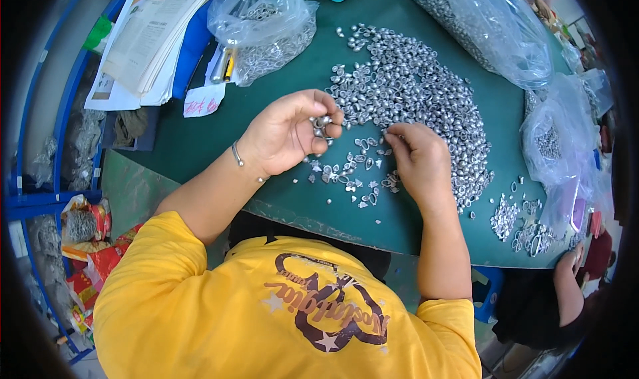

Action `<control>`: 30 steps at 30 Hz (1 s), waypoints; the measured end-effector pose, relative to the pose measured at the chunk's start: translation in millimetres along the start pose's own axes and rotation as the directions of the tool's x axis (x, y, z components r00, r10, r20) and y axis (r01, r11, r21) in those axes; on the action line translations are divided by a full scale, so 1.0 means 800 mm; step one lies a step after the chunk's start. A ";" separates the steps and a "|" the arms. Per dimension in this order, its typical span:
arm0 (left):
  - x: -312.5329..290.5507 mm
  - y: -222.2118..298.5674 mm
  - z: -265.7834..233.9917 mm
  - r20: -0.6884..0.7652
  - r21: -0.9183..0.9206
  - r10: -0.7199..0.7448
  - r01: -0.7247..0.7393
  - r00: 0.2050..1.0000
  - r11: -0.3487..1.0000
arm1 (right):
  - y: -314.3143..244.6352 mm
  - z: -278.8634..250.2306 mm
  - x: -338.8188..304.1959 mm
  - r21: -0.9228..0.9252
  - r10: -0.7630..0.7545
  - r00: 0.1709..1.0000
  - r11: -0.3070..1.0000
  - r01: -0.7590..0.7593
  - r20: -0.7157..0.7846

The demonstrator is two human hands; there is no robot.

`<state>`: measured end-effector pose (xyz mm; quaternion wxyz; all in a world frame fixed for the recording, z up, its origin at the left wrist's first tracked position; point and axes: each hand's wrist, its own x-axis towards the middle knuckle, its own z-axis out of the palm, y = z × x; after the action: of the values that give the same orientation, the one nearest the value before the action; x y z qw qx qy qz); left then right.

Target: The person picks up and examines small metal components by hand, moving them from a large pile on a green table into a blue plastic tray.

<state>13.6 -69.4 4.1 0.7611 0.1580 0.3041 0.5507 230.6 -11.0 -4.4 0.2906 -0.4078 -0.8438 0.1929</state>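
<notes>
My left hand (293, 129) is curled palm-up above the green table, its fingers closed around a few small silver metal pieces (321, 127). Close to the pile's near edge, my right hand (421, 158) pinches with thumb and fingertips; whatever is between them is too small to make out. A wide pile of small rounded silver metal pieces (413, 79) spreads beyond both hands. Between the hands lies a looser scatter of small silver rings and bits (346, 169). A metal cuff bracelet (237, 154) sits on my left wrist.
Clear plastic bags of metal parts stand at the back left (276, 42), back right (479, 29) and right (556, 136). Papers (143, 42) and pens (229, 66) lie at left. Small heaps of parts (504, 218) sit near the right edge, beside another person's arm (568, 286).
</notes>
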 end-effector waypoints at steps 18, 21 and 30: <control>-0.016 -0.001 0.012 0.300 0.941 0.124 -0.315 0.946 0.121 | 0.024 -0.016 -0.004 0.904 -0.046 0.930 -0.222 -0.366 0.366; -0.015 0.007 0.009 0.069 0.501 -0.009 -0.027 0.998 0.865 | 0.026 -0.029 0.000 0.838 -0.077 0.939 -0.431 -0.333 0.334; -0.001 0.008 -0.007 0.094 0.061 -0.075 0.069 0.993 0.996 | -0.008 -0.028 0.022 0.160 0.265 0.938 0.939 -0.304 0.224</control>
<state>4.8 -68.6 3.7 0.7895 0.1951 0.2882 0.5055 232.1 1.4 22.1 0.2118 -0.4747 -0.7777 0.3535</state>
